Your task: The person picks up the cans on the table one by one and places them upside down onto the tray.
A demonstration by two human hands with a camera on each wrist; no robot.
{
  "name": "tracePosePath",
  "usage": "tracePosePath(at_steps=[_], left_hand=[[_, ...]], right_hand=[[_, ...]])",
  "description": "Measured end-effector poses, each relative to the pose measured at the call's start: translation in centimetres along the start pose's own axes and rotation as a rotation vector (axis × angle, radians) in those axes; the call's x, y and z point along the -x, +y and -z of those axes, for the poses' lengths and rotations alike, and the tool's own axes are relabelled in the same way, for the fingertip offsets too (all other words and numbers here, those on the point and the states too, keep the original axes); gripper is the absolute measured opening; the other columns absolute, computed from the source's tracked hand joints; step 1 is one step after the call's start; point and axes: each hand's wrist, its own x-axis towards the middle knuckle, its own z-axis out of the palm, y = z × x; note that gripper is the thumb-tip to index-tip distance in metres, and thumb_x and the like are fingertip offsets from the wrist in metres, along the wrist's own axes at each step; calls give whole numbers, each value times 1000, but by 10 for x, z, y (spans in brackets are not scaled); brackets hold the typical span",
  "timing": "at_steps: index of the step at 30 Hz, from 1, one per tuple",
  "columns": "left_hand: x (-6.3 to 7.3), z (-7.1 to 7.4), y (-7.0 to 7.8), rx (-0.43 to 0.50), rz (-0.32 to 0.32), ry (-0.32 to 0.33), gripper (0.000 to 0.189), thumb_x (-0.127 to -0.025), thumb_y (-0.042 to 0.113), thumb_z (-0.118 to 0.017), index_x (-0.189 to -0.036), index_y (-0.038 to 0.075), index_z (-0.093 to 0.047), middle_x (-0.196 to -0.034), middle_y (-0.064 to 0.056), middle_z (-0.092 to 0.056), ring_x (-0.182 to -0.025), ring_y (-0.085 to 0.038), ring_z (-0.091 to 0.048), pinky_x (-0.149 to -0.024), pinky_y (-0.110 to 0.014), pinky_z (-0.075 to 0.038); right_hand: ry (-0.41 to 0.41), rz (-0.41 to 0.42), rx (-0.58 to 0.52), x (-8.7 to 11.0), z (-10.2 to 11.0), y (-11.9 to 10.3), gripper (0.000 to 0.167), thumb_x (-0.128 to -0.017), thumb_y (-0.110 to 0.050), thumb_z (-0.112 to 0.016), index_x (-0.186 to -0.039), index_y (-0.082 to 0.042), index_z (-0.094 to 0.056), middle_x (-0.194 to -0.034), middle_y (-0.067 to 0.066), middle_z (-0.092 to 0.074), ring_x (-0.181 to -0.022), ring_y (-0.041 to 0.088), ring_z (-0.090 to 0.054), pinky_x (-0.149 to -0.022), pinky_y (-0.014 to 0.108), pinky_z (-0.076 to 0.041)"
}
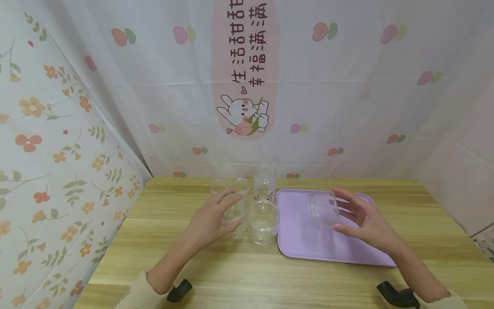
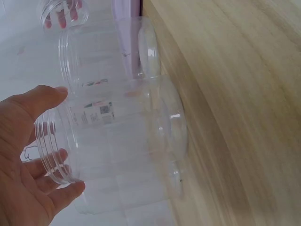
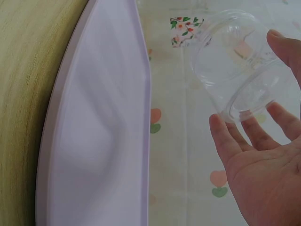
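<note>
My left hand (image 1: 212,221) grips the threaded neck of a clear plastic jar (image 2: 127,129), which stands upright on the wooden table. In the left wrist view the thumb is on one side of the neck and the fingers wrap round the other. Over the purple tray (image 1: 295,246), my right hand (image 1: 360,219) holds a second clear jar (image 1: 324,210) on its side. The fingers and thumb clasp its base end, and its open mouth points left. Just right of the left hand stands another clear jar (image 1: 263,227), upright.
Behind the gripped jar stand two more clear jars, a left one (image 1: 219,185) and a right one (image 1: 241,185). A taller clear container (image 1: 265,182) with a flowered label stands near the back edge. A patterned curtain (image 1: 332,107) hangs behind the wooden table (image 1: 247,279).
</note>
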Motion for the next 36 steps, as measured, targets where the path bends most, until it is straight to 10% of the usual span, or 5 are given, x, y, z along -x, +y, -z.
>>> tracePosePath(at_steps=[36], left_hand=[[-3, 2, 7, -69, -1, -55, 59, -83, 26, -87, -136, 13, -63, -141, -16, -50, -122, -36, -56, -68, -45, -61]], right_hand=[[-55, -11, 48, 10, 7, 4, 85, -80, 13, -80, -153, 2, -37, -150, 27, -39, -132, 14, -50, -103, 27, -44]])
